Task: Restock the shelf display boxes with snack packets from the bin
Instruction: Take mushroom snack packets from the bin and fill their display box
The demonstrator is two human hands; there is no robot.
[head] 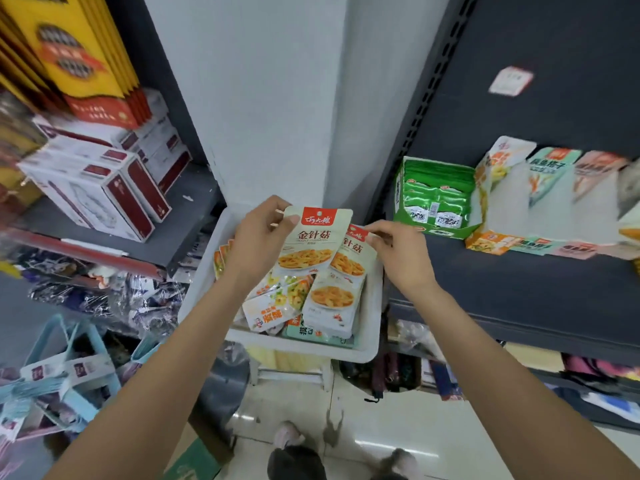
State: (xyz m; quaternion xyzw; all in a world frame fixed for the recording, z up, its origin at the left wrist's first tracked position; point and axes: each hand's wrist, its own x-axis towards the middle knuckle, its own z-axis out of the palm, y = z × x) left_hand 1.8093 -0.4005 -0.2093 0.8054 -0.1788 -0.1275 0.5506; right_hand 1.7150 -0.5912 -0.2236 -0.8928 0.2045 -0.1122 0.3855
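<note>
Two hands work over a white bin [207, 271] of snack packets at the centre of the head view. At about 11 o'clock of the bin, the left hand [259, 233] pinches the top-left corner of a cream packet with a red tab [311, 237], holding it upright above the pile. At 2 o'clock, the right hand [398, 252] pinches the upper edge of a second matching packet [351, 252], which lies just behind and beside the first. More packets [304, 303] lie loose in the bin below them. At 3 o'clock on the dark shelf [519, 289] stands a green display box [433, 192] full of green packets, and beside it an orange-and-white display box [498, 209] with little showing inside.
</note>
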